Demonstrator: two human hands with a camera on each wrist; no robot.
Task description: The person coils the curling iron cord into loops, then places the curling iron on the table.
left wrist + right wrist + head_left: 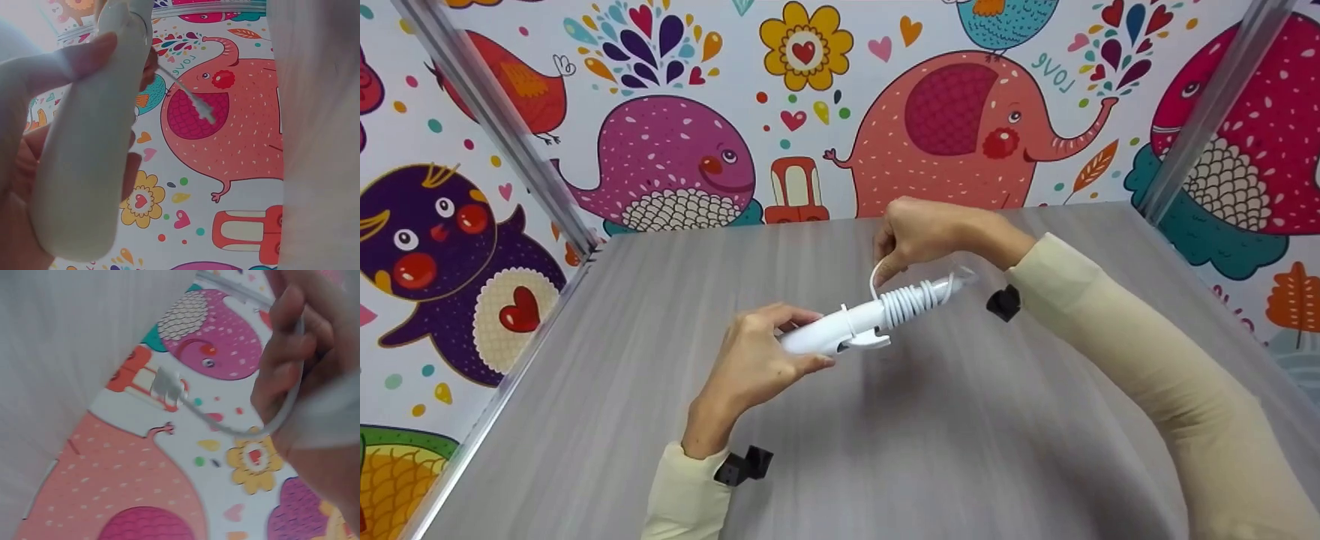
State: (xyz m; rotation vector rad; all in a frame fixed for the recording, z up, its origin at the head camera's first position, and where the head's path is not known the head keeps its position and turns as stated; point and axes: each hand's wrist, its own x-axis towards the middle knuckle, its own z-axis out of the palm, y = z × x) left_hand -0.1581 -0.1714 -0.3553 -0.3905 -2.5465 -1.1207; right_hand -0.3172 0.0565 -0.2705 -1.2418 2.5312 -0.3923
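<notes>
My left hand (754, 361) grips the thick end of a white wand-shaped device (816, 337), thumb on one side and fingers on the other. A small white lever (870, 340) sticks out from its side. White cable (911, 303) is wound in several turns round its narrower part, and clear plastic (962, 276) shows at the tip. Above the coils, my right hand (924, 229) pinches a loose stretch of the cable. The cable's free end carries a plug (167, 384), seen dangling in the right wrist view. Its exact type is too blurred to tell.
A grey wood-grain table (960, 465) lies below both hands. Behind it stands a wall panel (810, 135) printed with cartoon animals, with metal frame posts (502, 127) at the sides. Black cubes (742, 465) sit at the left wrist, and another black piece (1003, 302) by the right.
</notes>
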